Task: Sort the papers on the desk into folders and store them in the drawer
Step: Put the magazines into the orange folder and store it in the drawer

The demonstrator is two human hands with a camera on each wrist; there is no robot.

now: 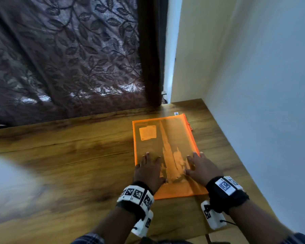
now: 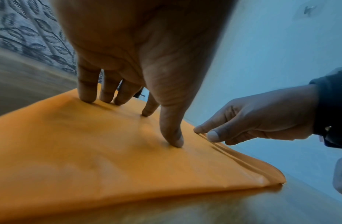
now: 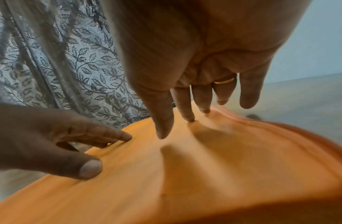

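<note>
An orange see-through zip folder (image 1: 165,138) lies flat on the wooden desk (image 1: 77,164), close to the right wall. A pale rectangular sheet (image 1: 147,132) shows through its top left. My left hand (image 1: 149,168) presses on the folder's near left part with straight, spread fingers (image 2: 87,94). My right hand (image 1: 201,166) rests on the near right part by the zip edge, and its straight fingertips (image 3: 189,116) touch the cover. Under the wrist cameras the folder (image 2: 89,151) (image 3: 204,174) bulges slightly. Neither hand grips anything.
A dark leaf-patterned curtain (image 1: 69,59) hangs behind the desk. A pale wall (image 1: 262,85) runs along the desk's right edge, beside the folder. A blurred pale shape (image 1: 7,182) lies at the desk's left. A small white tag (image 1: 176,113) sits beyond the folder.
</note>
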